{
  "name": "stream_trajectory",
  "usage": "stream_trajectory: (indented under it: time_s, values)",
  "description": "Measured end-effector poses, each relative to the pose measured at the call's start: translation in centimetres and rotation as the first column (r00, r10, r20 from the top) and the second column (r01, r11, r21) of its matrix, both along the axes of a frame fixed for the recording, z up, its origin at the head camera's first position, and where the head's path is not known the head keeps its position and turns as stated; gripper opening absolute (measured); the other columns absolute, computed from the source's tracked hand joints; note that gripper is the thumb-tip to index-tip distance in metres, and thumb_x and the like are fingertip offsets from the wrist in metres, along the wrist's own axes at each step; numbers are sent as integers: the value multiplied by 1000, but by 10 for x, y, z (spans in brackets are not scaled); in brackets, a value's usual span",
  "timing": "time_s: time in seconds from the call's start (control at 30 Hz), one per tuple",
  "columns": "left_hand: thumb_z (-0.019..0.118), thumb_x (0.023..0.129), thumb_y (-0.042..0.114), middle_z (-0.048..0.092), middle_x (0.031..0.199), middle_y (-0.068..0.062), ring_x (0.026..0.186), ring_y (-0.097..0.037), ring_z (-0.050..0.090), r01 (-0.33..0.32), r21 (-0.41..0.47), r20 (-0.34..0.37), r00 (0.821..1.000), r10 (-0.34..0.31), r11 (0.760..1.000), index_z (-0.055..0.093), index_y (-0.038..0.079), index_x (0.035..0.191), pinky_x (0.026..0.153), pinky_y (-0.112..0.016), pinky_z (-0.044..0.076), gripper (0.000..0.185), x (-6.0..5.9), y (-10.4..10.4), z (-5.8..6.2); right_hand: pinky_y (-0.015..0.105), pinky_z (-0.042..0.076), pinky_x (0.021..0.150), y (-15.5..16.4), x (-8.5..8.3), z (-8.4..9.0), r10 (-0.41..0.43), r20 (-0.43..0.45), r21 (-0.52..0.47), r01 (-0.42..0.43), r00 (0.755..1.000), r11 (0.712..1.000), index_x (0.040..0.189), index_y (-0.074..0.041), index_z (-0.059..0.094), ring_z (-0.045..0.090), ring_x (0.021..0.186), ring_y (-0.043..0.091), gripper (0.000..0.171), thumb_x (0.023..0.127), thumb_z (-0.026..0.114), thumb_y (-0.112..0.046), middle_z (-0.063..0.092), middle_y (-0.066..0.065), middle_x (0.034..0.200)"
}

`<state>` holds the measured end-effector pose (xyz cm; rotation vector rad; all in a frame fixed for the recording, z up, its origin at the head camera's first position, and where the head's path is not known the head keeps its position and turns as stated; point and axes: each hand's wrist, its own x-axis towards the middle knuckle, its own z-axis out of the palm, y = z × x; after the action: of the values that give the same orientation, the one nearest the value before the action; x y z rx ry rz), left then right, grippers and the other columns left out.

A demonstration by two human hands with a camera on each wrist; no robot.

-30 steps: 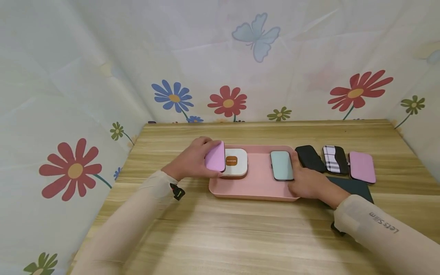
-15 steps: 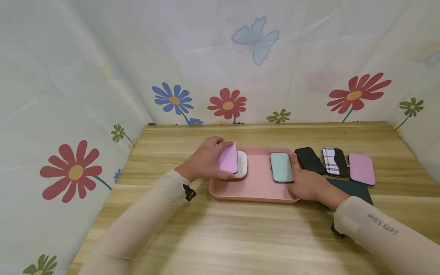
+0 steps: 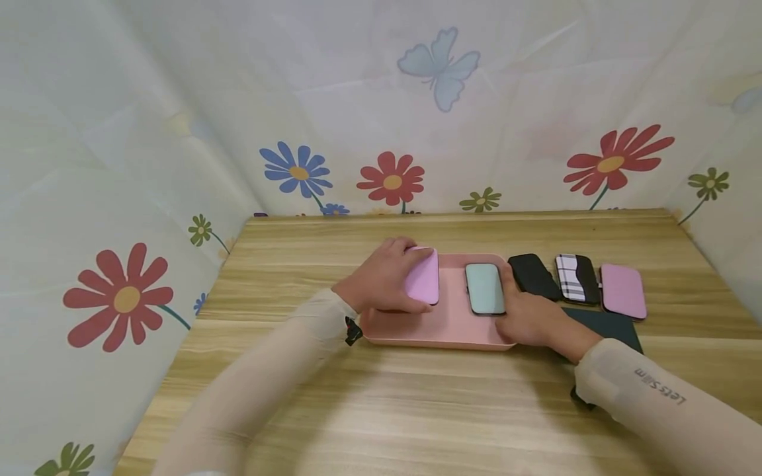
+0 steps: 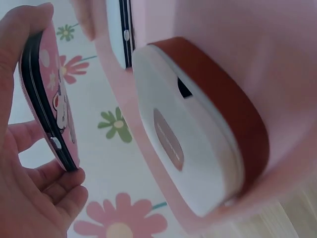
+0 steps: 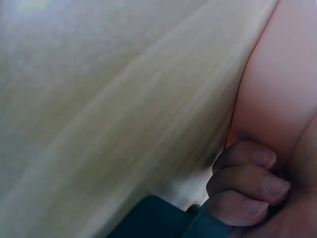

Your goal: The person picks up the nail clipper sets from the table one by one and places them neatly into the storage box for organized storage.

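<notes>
My left hand (image 3: 381, 277) grips a slim pink case (image 3: 424, 281) by its edges, thumb on one side and fingertips on the other. In the left wrist view the case shows a black rim, a small metal clasp and a cartoon print on its underside. It is held above the pink tray (image 3: 458, 327), beside a white box (image 4: 168, 124) with a brown base lying in the tray. My right hand (image 3: 526, 317) holds the tray's right end, its fingers curled against the outer wall. A mint case (image 3: 485, 289) lies in the tray next to that hand.
Right of the tray lie a black case (image 3: 534, 276), a plaid-and-black case (image 3: 576, 279) and another pink case (image 3: 622, 291). A dark green flat piece (image 3: 607, 325) sits partly behind my right wrist. A flower-printed sheet (image 3: 333, 79) stands behind the wooden table (image 3: 417, 410).
My left hand has moved right with the pink case, from the tray's left end to over the tray, now covering the white box in the head view. The right hand stays at the tray's end.
</notes>
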<state>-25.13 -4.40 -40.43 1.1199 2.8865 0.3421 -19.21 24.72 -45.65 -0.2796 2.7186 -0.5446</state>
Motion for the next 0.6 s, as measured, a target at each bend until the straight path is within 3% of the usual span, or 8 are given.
stream_trajectory:
  time_s: [0.3, 0.47, 0.6]
  values:
    - [71, 67, 78, 47, 137, 1, 119, -17, 42, -57, -117, 11, 998, 58, 991, 46, 32, 148, 79, -43, 53, 96, -1, 25, -7, 32, 29, 45, 1, 0, -3, 0, 4, 7, 0, 1000, 1000, 153, -4, -28, 45, 45, 18, 105, 86, 51, -20, 55, 4, 59]
    - [71, 69, 77, 49, 134, -1, 119, -18, 44, -28, -146, 48, 998, 35, 989, 47, 30, 148, 89, -43, 50, 94, -1, 37, -4, 32, 29, 45, 0, 0, -1, -2, 4, 19, 2, 1000, 1000, 153, -4, -28, 45, 46, 19, 106, 86, 52, -21, 55, 5, 59]
    - [71, 71, 76, 49, 130, -2, 114, -18, 45, 6, -159, 46, 999, 1, 987, 46, 28, 148, 93, -34, 49, 94, -1, 45, -7, 33, 31, 46, 0, 0, 0, 3, 8, 20, -3, 1000, 1000, 153, -3, -29, 47, 48, 19, 106, 87, 52, -21, 56, 5, 60]
